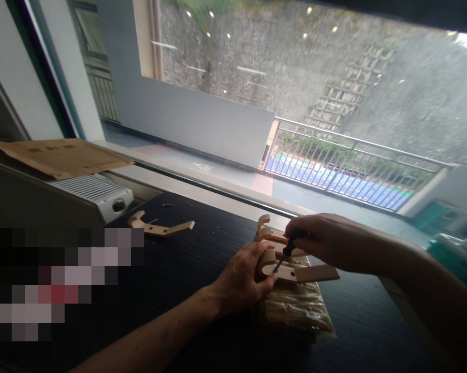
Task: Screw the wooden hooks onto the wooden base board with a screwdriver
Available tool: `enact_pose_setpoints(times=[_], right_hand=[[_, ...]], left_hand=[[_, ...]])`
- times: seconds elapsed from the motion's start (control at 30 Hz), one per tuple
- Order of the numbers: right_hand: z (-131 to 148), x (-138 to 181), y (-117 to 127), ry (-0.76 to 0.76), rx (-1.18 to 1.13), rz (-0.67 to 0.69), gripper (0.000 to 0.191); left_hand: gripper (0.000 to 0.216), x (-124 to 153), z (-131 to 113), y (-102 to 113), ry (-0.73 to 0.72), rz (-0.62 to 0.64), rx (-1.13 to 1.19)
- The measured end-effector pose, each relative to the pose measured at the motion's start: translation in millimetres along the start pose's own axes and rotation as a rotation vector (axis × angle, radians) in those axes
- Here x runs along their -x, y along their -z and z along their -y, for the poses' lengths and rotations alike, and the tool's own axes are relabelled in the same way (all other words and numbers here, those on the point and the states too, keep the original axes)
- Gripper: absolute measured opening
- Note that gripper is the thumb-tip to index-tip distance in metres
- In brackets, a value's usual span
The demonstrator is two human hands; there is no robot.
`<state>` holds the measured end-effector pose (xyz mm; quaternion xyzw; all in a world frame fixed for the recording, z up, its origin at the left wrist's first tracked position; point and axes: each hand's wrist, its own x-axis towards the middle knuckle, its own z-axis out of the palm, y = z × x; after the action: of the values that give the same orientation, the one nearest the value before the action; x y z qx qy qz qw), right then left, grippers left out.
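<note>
My left hand [243, 274] grips the curled end of a pale wooden hook [307, 273], thumb along its near edge. In my right hand [315, 241] is a screwdriver [291, 246] with a dark handle. Its shaft slants down to the left, and the tip meets the hook at a hole near the curl. A second dark hole shows farther along the hook. Beneath it lies a stack of wood wrapped in clear plastic [295, 311]. Behind my fingers, more curved wooden pieces [263, 223] stick up, partly hidden.
Another wooden hook [163, 228] lies on the dark table [202, 243] to the left, with a small screw [167, 205] and crumbs behind it. A brown envelope [62, 158] rests on a white vented unit [97, 194] at far left. A window sill [218, 194] borders the table's far edge.
</note>
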<state>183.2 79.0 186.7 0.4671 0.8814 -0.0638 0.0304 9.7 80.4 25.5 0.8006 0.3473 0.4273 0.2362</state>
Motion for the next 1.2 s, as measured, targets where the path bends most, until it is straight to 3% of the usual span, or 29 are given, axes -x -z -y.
enact_pose_setpoints(times=[0.37, 0.73, 1.2], right_hand=[[-4.2, -0.7, -11.1, -0.130, 0.009, -0.056, 0.031], [-1.2, 1.2, -6.6, 0.009, -0.013, -0.016, 0.020], [-2.5, -0.8, -10.8, -0.111, 0.044, -0.033, 0.023]], left_hand=[[0.054, 0.6, 0.0, -0.8, 0.011, -0.011, -0.009], [0.053, -0.6, -2.6, 1.9, 0.000, 0.014, 0.003], [0.052, 0.1, -0.6, 0.1, -0.008, 0.001, -0.002]])
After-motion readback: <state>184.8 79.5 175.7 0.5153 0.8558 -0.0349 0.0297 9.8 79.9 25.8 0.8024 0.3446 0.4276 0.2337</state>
